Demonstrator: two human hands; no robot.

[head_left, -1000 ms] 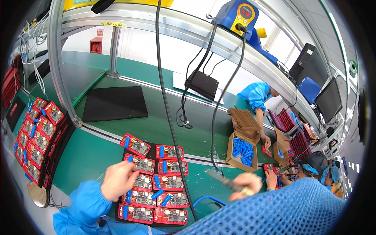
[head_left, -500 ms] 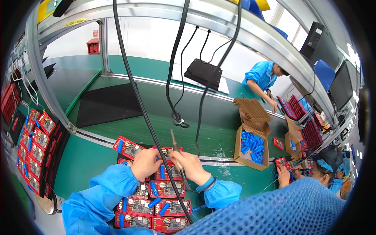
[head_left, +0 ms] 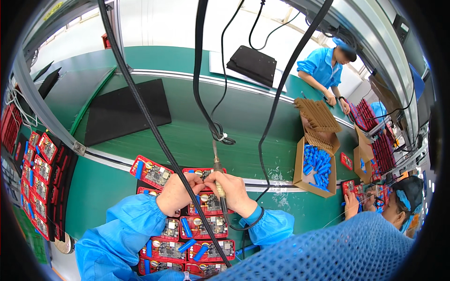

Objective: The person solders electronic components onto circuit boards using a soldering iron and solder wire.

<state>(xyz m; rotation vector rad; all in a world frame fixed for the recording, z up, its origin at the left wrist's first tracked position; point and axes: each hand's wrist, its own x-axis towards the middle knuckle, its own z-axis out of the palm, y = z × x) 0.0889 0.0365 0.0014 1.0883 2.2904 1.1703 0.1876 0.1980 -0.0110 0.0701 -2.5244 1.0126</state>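
My right hand [head_left: 234, 193] holds a soldering iron [head_left: 217, 166], its metal tip pointing up and away from me. The fingertips of my left hand [head_left: 177, 195] are pinched together and meet my right fingertips over a red case with a circuit board [head_left: 205, 173]. Whatever lies between the fingertips is too small and covered to make out. Around my hands several more red cases with circuit boards [head_left: 154, 174] lie in rows, many with a blue cylindrical cell [head_left: 186, 228] on them. My forearms cover part of these rows.
Stacked red cases [head_left: 41, 169] stand at the left. An open cardboard box [head_left: 331, 183] of blue cells stands to the right. Black cables [head_left: 198, 61] hang in front of me. A black sheet [head_left: 129, 112] lies on the green bench. Co-workers sit at the right and far right.
My fingertips have come together, the right hand moving in to meet the left. The soldering iron stays in my right hand. The whole view has shifted slightly.
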